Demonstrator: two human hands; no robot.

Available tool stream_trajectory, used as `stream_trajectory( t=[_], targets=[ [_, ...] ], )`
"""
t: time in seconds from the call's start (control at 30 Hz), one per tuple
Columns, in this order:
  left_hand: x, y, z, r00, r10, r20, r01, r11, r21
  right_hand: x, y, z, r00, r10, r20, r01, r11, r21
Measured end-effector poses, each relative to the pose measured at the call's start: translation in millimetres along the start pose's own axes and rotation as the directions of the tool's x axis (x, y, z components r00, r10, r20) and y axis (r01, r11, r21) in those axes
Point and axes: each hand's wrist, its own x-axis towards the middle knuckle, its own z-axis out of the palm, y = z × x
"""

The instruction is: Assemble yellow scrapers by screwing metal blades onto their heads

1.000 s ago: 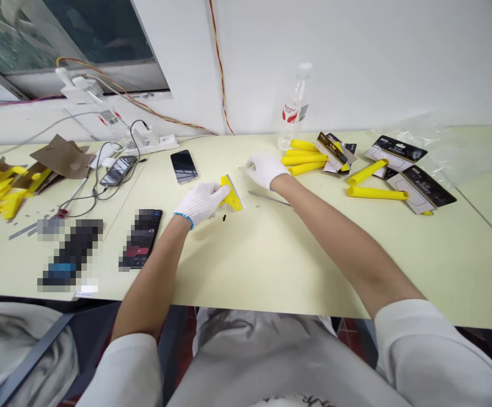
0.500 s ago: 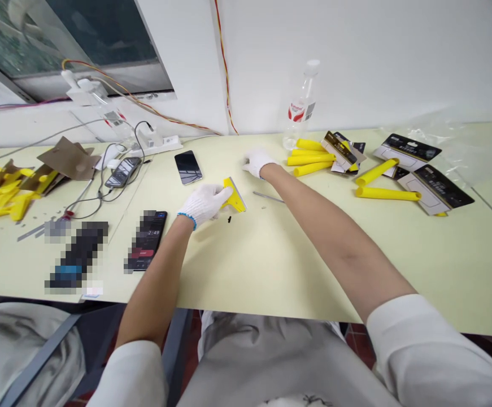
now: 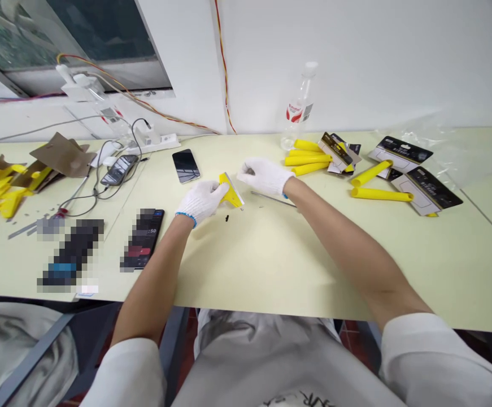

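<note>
My left hand [image 3: 200,200], in a white knitted glove, grips a yellow scraper [image 3: 231,192] by its handle. The scraper's wide head with a thin metal edge points right. Just right of it is my gloved right hand [image 3: 265,175], raised over the table with thumb and fingertips pinched together; anything between them is too small to make out. A thin metal rod [image 3: 273,199] lies on the table below the right hand, its right end hidden by the wrist. Below the scraper's head sits a small black piece [image 3: 227,218].
Yellow handles [image 3: 311,160] and black printed cards [image 3: 402,155] lie at the right, near a plastic bottle [image 3: 299,110]. Phones [image 3: 186,165], cables and a power strip [image 3: 161,143] occupy the left. More yellow scrapers [image 3: 0,195] and brown cardboard [image 3: 63,155] lie at the far left.
My right hand has come back toward me from the far side of the table and is now close to the scraper. The left hand keeps its grip with little movement.
</note>
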Motion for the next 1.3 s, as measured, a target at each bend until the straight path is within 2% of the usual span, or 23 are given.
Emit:
stream_trajectory(
  t=[0.07, 0.2, 0.33, 0.43, 0.6, 0.77, 0.87, 0.93, 1.03, 1.1, 1.17, 1.23, 1.3],
  targets=[
    [-1.3, 3.3, 1.7, 1.000, 0.000, -0.020, 0.000, 1.000, 0.026, -10.7, 2.7, 10.2, 0.999, -0.039, -0.028, 0.036, 0.994, -0.101],
    [-3.0, 7.7, 5.7, 0.998, 0.040, -0.056, -0.036, 0.997, 0.066, -20.2, 2.8, 31.1, 0.993, -0.115, 0.010, 0.114, 0.970, -0.216],
    [-3.4, 8.5, 8.8, 0.993, 0.076, -0.087, -0.067, 0.992, 0.106, -19.3, -5.4, 38.0, 0.998, -0.066, 0.008, 0.065, 0.934, -0.351],
    [-3.6, 8.0, 10.0, 0.993, 0.075, -0.090, -0.067, 0.994, 0.090, -20.3, -11.3, 35.3, 1.000, -0.009, 0.012, 0.013, 0.936, -0.353],
    [-4.4, 6.9, 10.2, 0.991, 0.097, -0.090, -0.092, 0.994, 0.062, -23.0, -9.6, 29.3, 0.997, 0.060, -0.040, -0.066, 0.981, -0.184],
    [-5.7, 7.4, 8.7, 0.989, 0.117, -0.094, -0.111, 0.992, 0.063, -24.5, -0.9, 26.0, 0.984, 0.150, -0.097, -0.151, 0.988, -0.008],
    [-8.2, 11.5, 5.6, 0.994, 0.086, -0.068, -0.085, 0.996, 0.023, -27.5, 3.7, 25.9, 0.976, 0.193, 0.097, -0.210, 0.954, 0.213],
    [-10.1, 14.6, 3.4, 0.997, 0.067, -0.037, -0.067, 0.998, 0.002, -31.0, 6.4, 26.9, 0.963, 0.174, 0.206, -0.240, 0.900, 0.363],
    [-12.4, 17.3, 2.8, 0.997, 0.076, 0.007, -0.077, 0.996, 0.040, -37.4, 9.3, 29.3, 0.964, 0.150, 0.218, -0.242, 0.830, 0.502],
    [-14.0, 17.6, 5.2, 0.990, 0.137, -0.025, -0.133, 0.985, 0.114, -41.0, 10.5, 30.4, 0.965, 0.173, 0.198, -0.255, 0.800, 0.544],
    [-16.0, 17.4, 10.0, 0.971, 0.209, -0.115, -0.188, 0.968, 0.168, -42.8, 12.2, 30.6, 0.962, 0.218, 0.161, -0.271, 0.775, 0.570],
    [-17.8, 16.9, 17.0, 0.936, 0.290, -0.202, -0.247, 0.946, 0.211, -42.4, 15.8, 29.7, 0.958, 0.262, 0.116, -0.278, 0.755, 0.593],
    [-17.7, 15.0, 26.3, 0.885, 0.419, -0.202, -0.354, 0.889, 0.291, -40.4, 22.4, 28.0, 0.953, 0.290, 0.085, -0.278, 0.729, 0.625]
  ],
)
